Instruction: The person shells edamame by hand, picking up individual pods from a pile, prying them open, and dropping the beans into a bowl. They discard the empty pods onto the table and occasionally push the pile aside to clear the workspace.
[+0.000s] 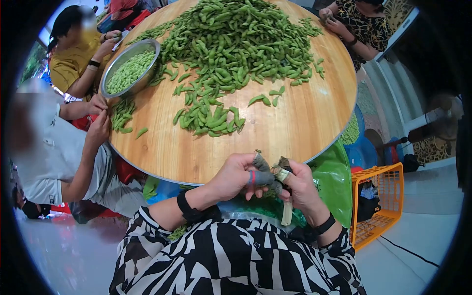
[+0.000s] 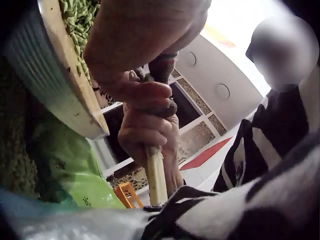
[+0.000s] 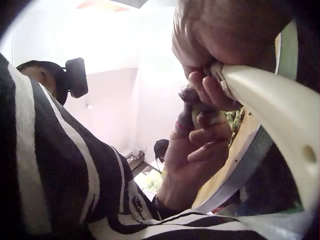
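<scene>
In the head view my left hand (image 1: 231, 179) is in front of the table edge, with grey finger covers (image 1: 259, 178) on its thumb and a finger. Its fingers curl in, and a bit of green pod (image 3: 201, 107) shows between them in the right wrist view. Close against it, my right hand (image 1: 303, 189) grips a tool by its pale handle (image 1: 286, 215). That handle points down and has a hole near its end in the right wrist view; the tool's other end is hidden by the hands. Brownish, pale-green material (image 1: 281, 169) sits at the right fingertips.
A large pile of green soybean pods (image 1: 236, 44) covers the back of the round wooden table (image 1: 295, 118). A metal bowl (image 1: 156, 51) of shelled beans stands at the left. Other people sit around. An orange crate (image 1: 376, 204) and blue basin (image 1: 363, 150) are at the right.
</scene>
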### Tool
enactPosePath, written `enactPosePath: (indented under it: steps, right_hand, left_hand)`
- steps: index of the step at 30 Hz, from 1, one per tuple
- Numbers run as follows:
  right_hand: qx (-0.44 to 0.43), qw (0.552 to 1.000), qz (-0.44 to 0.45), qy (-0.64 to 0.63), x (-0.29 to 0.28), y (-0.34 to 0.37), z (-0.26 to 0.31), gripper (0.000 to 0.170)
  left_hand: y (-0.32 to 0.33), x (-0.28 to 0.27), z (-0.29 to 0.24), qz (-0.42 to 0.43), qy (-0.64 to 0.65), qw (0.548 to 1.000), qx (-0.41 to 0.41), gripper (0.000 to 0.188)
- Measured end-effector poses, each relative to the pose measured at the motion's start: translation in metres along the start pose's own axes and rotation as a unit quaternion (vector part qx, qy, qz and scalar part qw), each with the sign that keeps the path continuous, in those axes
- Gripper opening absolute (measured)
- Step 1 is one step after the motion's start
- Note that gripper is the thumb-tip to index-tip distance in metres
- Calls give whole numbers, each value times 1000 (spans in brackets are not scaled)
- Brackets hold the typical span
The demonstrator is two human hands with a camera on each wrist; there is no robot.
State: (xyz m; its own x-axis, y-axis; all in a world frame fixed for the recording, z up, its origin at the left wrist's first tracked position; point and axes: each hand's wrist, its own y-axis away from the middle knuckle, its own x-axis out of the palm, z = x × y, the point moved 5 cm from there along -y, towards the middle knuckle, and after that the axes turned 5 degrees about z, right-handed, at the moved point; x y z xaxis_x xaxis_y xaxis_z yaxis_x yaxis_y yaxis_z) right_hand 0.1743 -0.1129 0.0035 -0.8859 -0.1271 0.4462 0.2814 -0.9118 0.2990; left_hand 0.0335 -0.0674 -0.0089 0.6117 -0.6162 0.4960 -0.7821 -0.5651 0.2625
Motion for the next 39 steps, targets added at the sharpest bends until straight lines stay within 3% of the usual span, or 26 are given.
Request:
enactPosePath:
  steps: [4, 8, 10, 14, 16, 22, 25, 28, 30, 32, 35, 39]
  right_hand:
    - [15, 1000, 14, -18, -5, 3, -5, 13]
    - [-1, 999, 26, 33, -7, 8, 1, 12]
    - [-7, 986, -2, 168, -7, 13, 8, 10]
    - [-43, 965, -32, 257, -8, 18, 7, 10]
    - [-107, 938, -60, 325, -13, 19, 10, 11]
    - [-92, 923, -45, 370, -27, 24, 11, 12]
    - [-83, 949, -60, 298, -27, 28, 12, 12]
    - [-85, 935, -54, 340, -25, 29, 14, 11]
    - [-151, 904, -66, 394, -17, 31, 19, 11]
    - [-164, 892, -61, 417, -15, 32, 19, 12]
    - [-168, 883, -59, 434, -11, 35, 18, 12]
    - [-139, 883, -77, 441, -21, 42, 21, 12]
  left_hand:
    - [-1, 2, 4, 14, 55, 998, -29, 17]
    - [-2, 8, 0, 15, -41, 999, -14, 14]
    - [-1, 13, -1, 12, -86, 996, -13, 14]
    - [-7, 21, 4, -7, -84, 996, -7, 18]
    - [-11, 21, 10, -12, -74, 997, -9, 22]
    - [-19, 32, 15, 21, -72, 996, -40, 15]
    - [-18, 35, 14, 19, -109, 994, -27, 14]
    - [-25, 32, 19, 19, -94, 995, 15, 28]
    - [-26, 36, 18, 13, -83, 996, 40, 27]
    - [-24, 36, 16, 5, -72, 995, 64, 27]
    - [-24, 29, 27, -5, -97, 995, 31, 27]
    - [-26, 37, 33, 61, -124, 990, -1, 33]
